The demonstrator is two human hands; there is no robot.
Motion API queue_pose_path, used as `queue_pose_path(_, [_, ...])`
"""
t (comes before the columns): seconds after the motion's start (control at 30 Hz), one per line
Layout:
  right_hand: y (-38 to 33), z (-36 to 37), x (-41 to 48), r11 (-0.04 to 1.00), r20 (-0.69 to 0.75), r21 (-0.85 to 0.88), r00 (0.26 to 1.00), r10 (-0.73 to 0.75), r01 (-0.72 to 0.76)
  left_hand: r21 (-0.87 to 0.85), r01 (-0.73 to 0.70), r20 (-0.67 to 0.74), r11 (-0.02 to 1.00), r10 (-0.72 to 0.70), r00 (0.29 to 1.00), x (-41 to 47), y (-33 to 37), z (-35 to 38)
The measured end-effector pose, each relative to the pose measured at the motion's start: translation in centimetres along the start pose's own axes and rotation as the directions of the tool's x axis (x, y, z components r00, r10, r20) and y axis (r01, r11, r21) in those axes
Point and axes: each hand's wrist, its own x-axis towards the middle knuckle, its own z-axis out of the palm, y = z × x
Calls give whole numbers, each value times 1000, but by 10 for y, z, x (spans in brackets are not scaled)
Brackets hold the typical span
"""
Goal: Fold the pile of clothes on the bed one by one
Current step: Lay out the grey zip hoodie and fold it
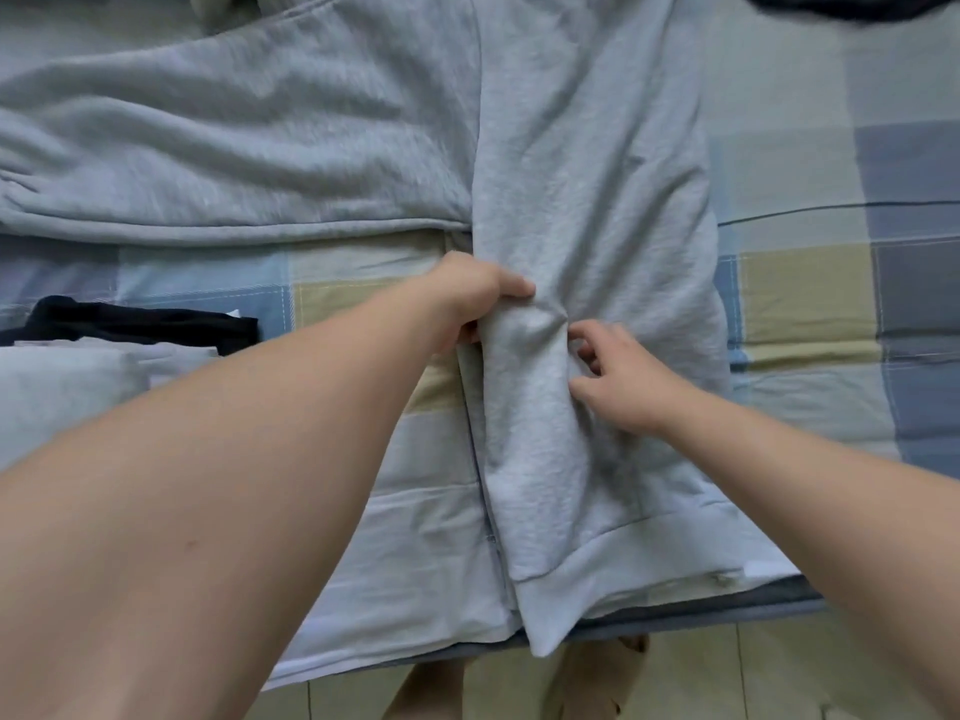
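Observation:
A light grey sweatshirt (587, 163) lies spread on the checked bed sheet (810, 304), its body running toward me and its ribbed hem (582, 579) hanging over the bed's near edge. One sleeve stretches off to the left (218, 148). My left hand (470, 298) grips a bunched fold of the grey fabric at the body's left edge. My right hand (618, 376) sits just right of that fold, fingers curled and pinching the cloth.
Folded clothes lie stacked at the left: a black garment (140, 322) behind pale ones (67, 381). A dark garment (841, 5) shows at the top right corner. The bed's near edge (675, 621) and tiled floor with my feet are below.

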Motion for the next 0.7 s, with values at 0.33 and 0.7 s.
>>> queue_pose_path(0.33, [-9,1,2,997,32,-26,997,68,-67,-169,-74,-79,983,61,995,-10,-30,-17])
queue_pose_path(0.7, [44,19,-46,975,-139,-196,982,-130,101,883,-406,88,235,767,636,-62,-90,33])
